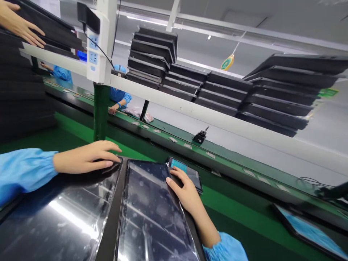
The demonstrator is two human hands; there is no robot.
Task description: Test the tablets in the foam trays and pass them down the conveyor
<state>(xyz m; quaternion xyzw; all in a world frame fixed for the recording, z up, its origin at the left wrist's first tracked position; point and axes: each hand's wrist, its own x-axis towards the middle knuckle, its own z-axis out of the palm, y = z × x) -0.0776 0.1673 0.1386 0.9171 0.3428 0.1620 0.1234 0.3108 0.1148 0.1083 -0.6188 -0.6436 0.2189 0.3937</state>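
A glossy, dark, film-covered rectangular panel (154,210) lies at lower centre, the curled right hand (185,188) at its upper-right edge, grip unclear; the open left hand (88,157) rests on a matching panel (62,221), lower left, as black plastic trays (152,54) stand stacked on a white rail (174,101), upper centre

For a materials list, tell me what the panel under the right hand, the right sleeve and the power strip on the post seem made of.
Panel: glossy glass or plastic, perhaps filmed; it mirrors lights and shows bubble-like spots.
Right sleeve: thin blue fabric, likely synthetic, gathered at the cuff.
Power strip: probably smooth white plastic, with moulded-looking edges.
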